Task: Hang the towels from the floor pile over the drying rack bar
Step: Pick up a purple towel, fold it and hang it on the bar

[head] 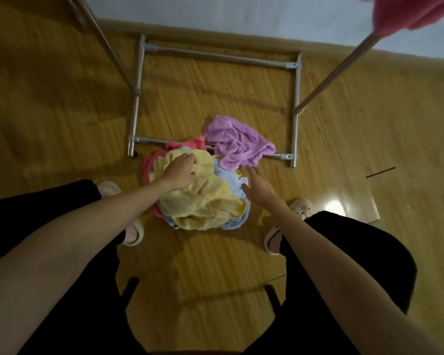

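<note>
Clenched into the cloth, the left hand [181, 172] has its fingers curled down on the yellow towel [205, 201], bunching the fabric at the top of the floor pile. Over at three o'clock from it, the right hand [258, 187] is spread open, fingers straight, palm down, gripping nothing; it sits over the edge of the light blue towel [235, 187], and whether it actually touches the cloth I cannot tell.

From the head camera, looking straight down, the pile sits dead centre on the wooden floor [62, 103]. Yellow lies on top, light blue shows underneath on the right side, and a coral-pink towel [149, 166] peeks out at the pile's nine and twelve o'clock. At one o'clock from the pile, the purple towel [237, 143] lies crumpled, draped across the near base bar of the drying rack [296, 108]. The rack's metal base frame makes a rectangle on the floor at twelve o'clock, with its uprights leaning out toward the top corners of the view.

Up at the one o'clock corner, a pink towel [410, 11] hangs over the rack's upper part, blurred. Two pale slippers [287, 226] stand either side of the pile, and black trouser legs [344, 265] fill the lower corners.
</note>
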